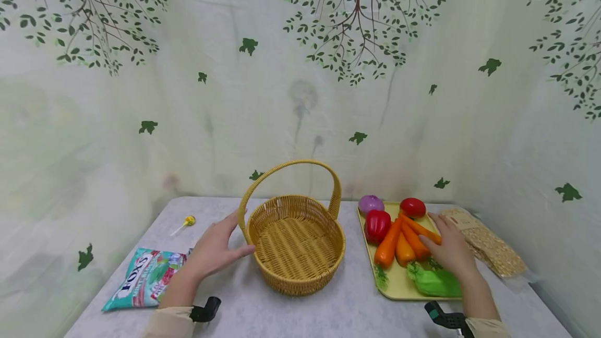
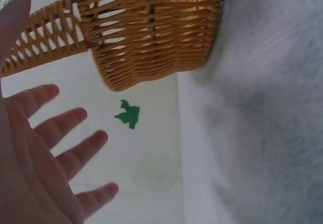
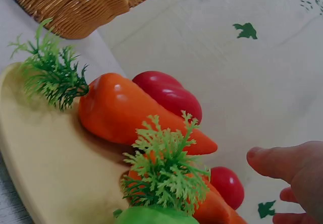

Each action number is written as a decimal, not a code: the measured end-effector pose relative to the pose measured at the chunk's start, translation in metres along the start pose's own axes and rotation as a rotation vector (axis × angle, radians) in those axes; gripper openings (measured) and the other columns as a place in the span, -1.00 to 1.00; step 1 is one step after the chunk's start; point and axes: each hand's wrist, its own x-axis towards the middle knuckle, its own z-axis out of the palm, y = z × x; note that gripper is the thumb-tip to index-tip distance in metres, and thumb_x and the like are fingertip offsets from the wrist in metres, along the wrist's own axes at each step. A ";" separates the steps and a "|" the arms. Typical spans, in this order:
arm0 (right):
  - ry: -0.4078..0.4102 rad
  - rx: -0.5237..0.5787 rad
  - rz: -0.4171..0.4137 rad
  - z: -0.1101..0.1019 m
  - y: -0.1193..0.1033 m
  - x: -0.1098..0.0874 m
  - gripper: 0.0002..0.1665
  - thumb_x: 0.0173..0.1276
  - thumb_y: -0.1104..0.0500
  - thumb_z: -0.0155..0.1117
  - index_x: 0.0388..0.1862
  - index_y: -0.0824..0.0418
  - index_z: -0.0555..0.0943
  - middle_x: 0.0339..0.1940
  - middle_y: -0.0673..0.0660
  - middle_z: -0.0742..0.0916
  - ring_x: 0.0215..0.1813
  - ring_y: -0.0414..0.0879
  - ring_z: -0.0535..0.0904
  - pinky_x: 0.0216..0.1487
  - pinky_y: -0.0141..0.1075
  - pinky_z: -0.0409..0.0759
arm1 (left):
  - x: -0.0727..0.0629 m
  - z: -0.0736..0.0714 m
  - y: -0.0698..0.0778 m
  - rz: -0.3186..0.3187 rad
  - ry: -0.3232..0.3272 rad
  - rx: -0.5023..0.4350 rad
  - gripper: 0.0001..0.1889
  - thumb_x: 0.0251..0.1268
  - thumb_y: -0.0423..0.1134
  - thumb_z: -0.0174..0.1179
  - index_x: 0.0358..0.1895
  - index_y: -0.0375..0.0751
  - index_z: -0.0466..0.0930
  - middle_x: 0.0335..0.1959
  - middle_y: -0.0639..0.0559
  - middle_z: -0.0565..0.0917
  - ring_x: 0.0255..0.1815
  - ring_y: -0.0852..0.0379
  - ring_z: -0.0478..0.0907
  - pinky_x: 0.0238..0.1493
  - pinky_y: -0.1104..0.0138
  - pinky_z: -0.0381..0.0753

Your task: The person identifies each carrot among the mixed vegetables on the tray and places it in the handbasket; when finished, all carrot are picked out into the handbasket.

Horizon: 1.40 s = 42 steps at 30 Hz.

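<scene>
Where right hand (image 1: 452,248) overlaps, tray (image 1: 398,281) edge hidden | left hand (image 1: 217,248): basket (image 1: 299,281) contact unclear

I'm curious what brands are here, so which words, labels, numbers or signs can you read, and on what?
"OX": middle letters of the large word on the turquoise bag; outer letters unclear.
Smaller print on that bag: too small and blurred.
Any print on the clear packet or lollipop: unreadable.

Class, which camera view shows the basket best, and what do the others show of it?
The head view: it shows nearly the whole basket, handle and inside included. The left wrist view shows only part of its side and handle; the right wrist view, a cropped bit of both.
</scene>
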 end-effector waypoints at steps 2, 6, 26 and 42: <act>-0.017 0.040 0.007 0.000 0.001 0.002 -0.11 0.46 -0.10 0.18 0.57 0.30 0.13 0.53 0.55 0.18 0.49 0.54 0.07 0.32 0.50 0.16 | 0.000 0.007 -0.001 0.019 -0.018 -0.088 -0.07 0.17 0.12 0.40 0.58 0.08 0.13 0.55 -0.06 0.31 0.50 -0.26 0.31 0.42 -0.28 0.22; -0.049 0.106 0.019 -0.001 0.005 0.008 -0.16 0.49 -0.04 0.16 0.56 0.32 0.13 0.53 0.55 0.18 0.49 0.54 0.07 0.35 0.47 0.13 | 0.001 0.019 -0.003 0.035 -0.061 -0.247 -0.12 0.21 0.08 0.38 0.56 0.04 0.17 0.56 -0.12 0.28 0.53 -0.28 0.25 0.42 -0.26 0.26; -0.146 0.206 0.069 0.017 0.035 0.025 -0.41 0.52 0.18 0.09 0.44 0.39 0.32 0.39 0.58 0.39 0.24 0.41 0.42 0.22 0.26 0.47 | -0.005 0.044 -0.018 0.091 -0.062 -0.544 -0.36 0.39 -0.13 0.25 0.50 -0.01 0.29 0.65 -0.12 0.04 0.61 -0.38 -0.04 0.41 -0.37 0.12; -0.090 0.164 0.085 0.011 0.037 0.020 -0.44 0.49 0.22 0.07 0.42 0.35 0.37 0.36 0.59 0.40 0.20 0.41 0.43 0.13 0.24 0.47 | -0.004 0.055 -0.018 0.081 -0.066 -0.599 -0.47 0.43 -0.23 0.19 0.44 -0.03 0.39 0.67 -0.03 -0.02 0.64 -0.25 -0.05 0.42 -0.14 0.31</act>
